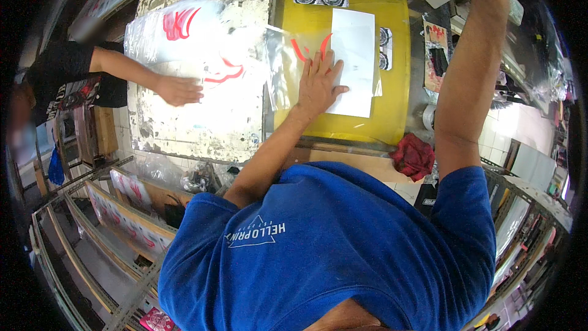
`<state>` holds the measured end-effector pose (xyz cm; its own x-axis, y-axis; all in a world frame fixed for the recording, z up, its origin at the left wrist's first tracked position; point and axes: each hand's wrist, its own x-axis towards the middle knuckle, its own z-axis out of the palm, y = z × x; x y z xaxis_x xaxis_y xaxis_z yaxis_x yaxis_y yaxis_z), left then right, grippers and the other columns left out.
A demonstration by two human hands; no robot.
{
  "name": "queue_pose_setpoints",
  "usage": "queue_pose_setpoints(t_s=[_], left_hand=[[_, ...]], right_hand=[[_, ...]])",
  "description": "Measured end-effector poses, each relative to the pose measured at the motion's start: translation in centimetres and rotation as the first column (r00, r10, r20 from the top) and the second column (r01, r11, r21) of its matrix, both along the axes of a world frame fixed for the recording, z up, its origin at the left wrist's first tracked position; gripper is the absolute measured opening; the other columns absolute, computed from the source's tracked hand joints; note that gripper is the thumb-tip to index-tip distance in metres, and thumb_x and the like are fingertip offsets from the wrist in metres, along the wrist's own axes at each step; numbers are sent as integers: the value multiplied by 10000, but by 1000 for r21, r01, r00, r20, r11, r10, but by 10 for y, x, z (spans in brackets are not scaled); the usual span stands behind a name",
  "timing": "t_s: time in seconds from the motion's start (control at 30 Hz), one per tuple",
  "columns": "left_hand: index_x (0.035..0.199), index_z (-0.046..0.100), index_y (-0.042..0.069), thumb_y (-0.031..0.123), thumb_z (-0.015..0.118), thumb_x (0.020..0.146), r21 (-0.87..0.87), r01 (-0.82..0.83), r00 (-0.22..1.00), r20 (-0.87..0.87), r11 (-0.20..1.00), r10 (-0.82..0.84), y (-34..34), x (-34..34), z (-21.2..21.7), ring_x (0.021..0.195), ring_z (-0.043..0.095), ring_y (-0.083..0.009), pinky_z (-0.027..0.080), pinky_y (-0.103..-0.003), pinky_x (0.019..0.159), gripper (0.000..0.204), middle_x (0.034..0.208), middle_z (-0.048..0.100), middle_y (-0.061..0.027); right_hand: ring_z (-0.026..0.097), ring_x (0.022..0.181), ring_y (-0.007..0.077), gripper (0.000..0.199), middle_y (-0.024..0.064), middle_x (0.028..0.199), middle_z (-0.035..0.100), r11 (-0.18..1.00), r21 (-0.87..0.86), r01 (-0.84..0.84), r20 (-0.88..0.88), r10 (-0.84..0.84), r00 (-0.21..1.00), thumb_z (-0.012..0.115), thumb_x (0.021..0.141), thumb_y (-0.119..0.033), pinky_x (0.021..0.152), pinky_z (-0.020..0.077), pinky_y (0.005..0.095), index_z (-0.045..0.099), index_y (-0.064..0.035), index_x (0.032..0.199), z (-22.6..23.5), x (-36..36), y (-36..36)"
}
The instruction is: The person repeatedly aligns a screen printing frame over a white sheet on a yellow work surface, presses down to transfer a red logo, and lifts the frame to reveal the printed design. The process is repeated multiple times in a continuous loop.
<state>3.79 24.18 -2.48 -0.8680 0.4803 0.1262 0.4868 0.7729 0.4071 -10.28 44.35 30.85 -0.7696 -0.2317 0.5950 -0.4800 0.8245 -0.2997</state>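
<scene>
Yellow panel [392, 116], upper centre, bears clear film [279, 55] and white paper [356, 37]; the left hand [316, 91], fingers spread flat, touches both. White lettering [256, 233] marks the blue shirt [343, 233], lower centre. Right fingers lie unseen beyond the top edge.

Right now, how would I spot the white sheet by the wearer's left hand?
Find the bright yellow panel at the top centre. On it, the left hand overlaps the left edge of a tall rectangular white sheet. Unlike the clear plastic film showing beside it, it is opaque and bears no red strokes.
</scene>
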Motion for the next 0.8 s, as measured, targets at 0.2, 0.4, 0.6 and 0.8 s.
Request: queue_pose_setpoints(t_s=[0.2,0.4,0.6,0.8], left_hand=[[1451,485,177,415,665,899,-81,91,996,20,993,-89,-8,-50,-11,1486,246,-387,170,-573,1209,628,1591,340,-95],[1490,448,183,426,619,930,-92,58,996,73,994,-51,-5,-74,-14,1502,208,-383,132,-586,1211,633,1615,302,-94],[1478,468,167,501,623,907,-43,55,998,39,998,-54,5,-75,-20,1505,199,-382,118,-594,1209,679,1612,302,-114],[1446,498,142,490,690,851,24,37,999,8,999,-38,9,-73,-21,1493,221,-389,118,-611,1202,716,1578,343,-133]], right_hand=[[692,850,274,396,200,984,739,998,61,-25,-84,30,996,643,804,-245,810,533,342,731,11,1094,-1,-5,0],[639,659,193,401,142,814,733,995,-30,-91,133,94,987,644,823,-263,632,505,316,729,21,1093,17,20,-4],[628,637,187,391,133,795,729,998,21,-52,30,52,998,650,836,-270,611,499,311,733,12,1094,2,-3,1],[674,767,245,389,181,937,739,999,0,-37,31,37,999,655,841,-284,726,533,337,736,-3,1099,0,-3,1]])
